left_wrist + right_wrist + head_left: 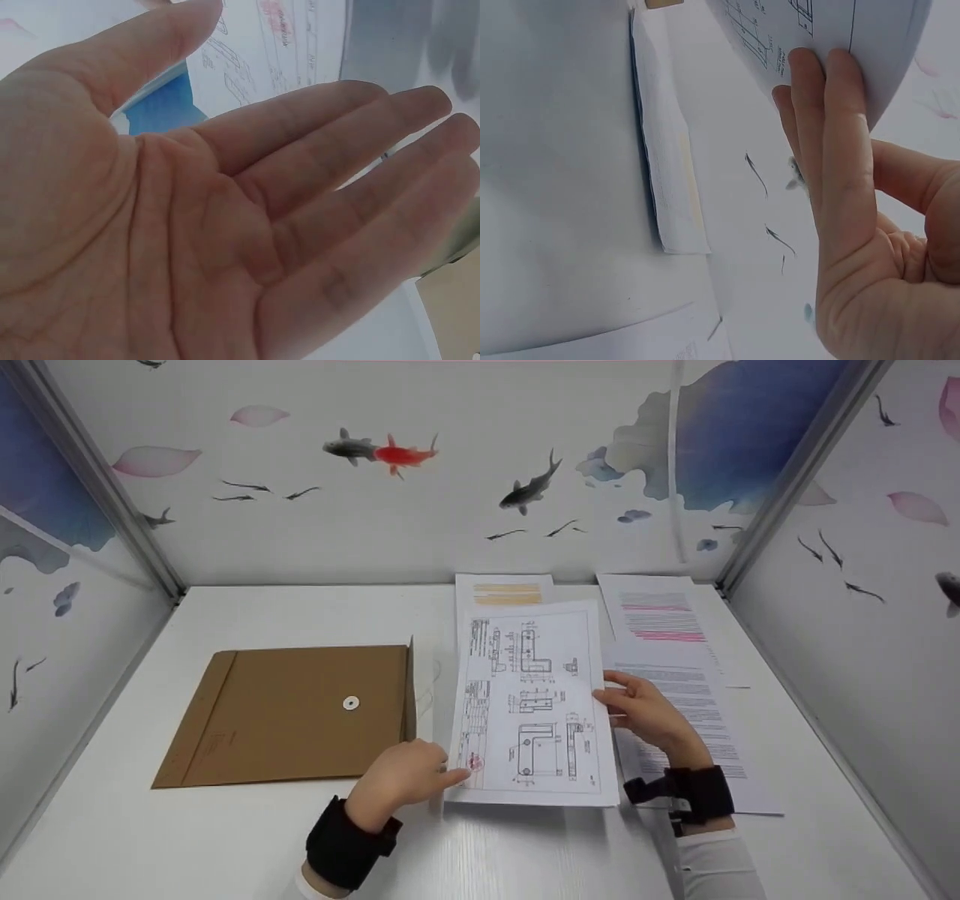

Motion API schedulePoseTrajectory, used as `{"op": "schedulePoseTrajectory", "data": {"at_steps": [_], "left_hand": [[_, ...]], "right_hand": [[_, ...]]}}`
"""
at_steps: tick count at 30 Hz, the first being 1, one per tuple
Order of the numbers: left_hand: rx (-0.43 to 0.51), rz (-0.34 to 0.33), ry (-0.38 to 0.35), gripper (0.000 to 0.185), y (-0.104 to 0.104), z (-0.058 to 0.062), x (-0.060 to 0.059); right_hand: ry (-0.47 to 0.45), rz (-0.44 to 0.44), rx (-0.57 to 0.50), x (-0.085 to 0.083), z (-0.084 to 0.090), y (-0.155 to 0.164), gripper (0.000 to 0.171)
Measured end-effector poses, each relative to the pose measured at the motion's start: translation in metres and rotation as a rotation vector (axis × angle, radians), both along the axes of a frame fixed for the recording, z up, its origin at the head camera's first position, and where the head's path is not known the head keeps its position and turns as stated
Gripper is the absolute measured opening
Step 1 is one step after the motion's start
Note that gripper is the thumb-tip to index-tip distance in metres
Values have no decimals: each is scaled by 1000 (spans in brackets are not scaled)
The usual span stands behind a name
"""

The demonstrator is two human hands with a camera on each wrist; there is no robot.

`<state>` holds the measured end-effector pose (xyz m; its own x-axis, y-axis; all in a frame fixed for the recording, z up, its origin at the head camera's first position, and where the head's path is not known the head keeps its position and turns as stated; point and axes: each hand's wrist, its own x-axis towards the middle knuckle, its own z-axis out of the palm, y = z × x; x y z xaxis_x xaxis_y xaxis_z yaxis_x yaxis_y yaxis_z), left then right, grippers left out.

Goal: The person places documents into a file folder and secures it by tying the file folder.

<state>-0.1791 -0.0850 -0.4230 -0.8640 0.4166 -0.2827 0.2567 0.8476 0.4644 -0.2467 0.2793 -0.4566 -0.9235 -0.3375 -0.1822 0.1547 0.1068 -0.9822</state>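
Note:
My right hand (651, 711) pinches a technical drawing (559, 690) at its right edge. In the right wrist view the fingers (845, 150) lie along one face of the paper, the thumb on the other. The drawing, which has a red stamp, is raised and tilted above the table. By its lower left edge is my left hand (401, 780), the thumb pointing toward the stamp. The left wrist view has that hand (217, 217) with fingers extended and nothing gripped. Left of it lies a brown document envelope (292, 712) with a white round button, its right-end flap standing up.
Behind the drawing lies a sheet with orange highlighting (502, 587). On the right are overlapping printed pages (675, 667), some highlighted pink. Wall panels (450, 525) painted with fish enclose the white table (247, 840) at the back and sides.

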Motion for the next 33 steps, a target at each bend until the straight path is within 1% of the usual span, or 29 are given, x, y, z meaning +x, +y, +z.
{"op": "schedulePoseTrajectory", "data": {"at_steps": [4, 7, 12, 15, 20, 22, 26, 29, 31, 33], "left_hand": [[14, 32, -15, 46, -3, 1, -3], [27, 46, -29, 46, -5, 0, -6], [83, 41, -50, 48, -9, -4, -11], [126, 27, -54, 45, -10, -5, -15], [235, 2, -70, 39, -17, -7, -24], [288, 7, -84, 35, -20, -7, -28], [382, 25, -88, 27, -26, -9, -34], [461, 19, -99, 27, -30, -9, -38], [511, 22, -124, 28, -32, -10, -40], [561, 38, -151, 29, -34, -9, -43]], "right_hand": [[-7, 2, -31, -1, 1, 1, 60], [-1, 23, -53, -1, 0, 2, 57], [10, 65, -104, -2, 0, 3, 53], [10, 64, -119, -1, 0, 2, 53], [16, 31, -116, -1, 1, 1, 52], [19, 21, -113, -1, 1, -1, 51], [11, -8, -131, -1, 1, -6, 52], [9, -30, -143, -1, 1, -10, 55], [10, -40, -153, 0, 1, -13, 56], [13, -45, -162, 1, 2, -16, 56]]}}
